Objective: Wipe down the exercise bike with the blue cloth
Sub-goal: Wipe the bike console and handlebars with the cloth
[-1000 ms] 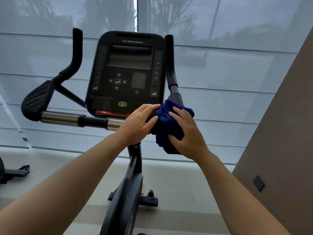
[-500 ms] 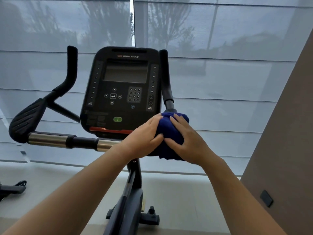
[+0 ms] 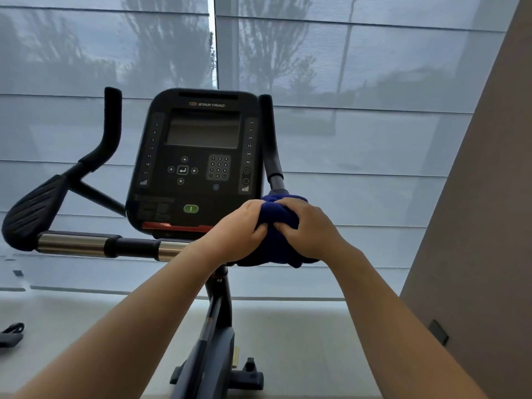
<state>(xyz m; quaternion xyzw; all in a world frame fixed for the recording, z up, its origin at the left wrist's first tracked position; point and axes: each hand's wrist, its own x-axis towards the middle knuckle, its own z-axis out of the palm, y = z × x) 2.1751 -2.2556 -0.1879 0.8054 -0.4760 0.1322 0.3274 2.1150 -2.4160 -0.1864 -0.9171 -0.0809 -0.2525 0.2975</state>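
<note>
fingers (image 3: 260, 230) curled tight on cloth (image 3: 276, 214)

Sheer window blinds (image 3: 374, 139) — tree shadows behind, beige wall (image 3: 489, 226), pale floor (image 3: 302, 341)

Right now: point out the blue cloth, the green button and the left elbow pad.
blue cloth (image 3: 280, 249), head view, on the bunched fabric below the two hands.
green button (image 3: 191, 209), head view, on the button's centre, low on the console.
left elbow pad (image 3: 34, 210), head view, on its ribbed top face.
</note>
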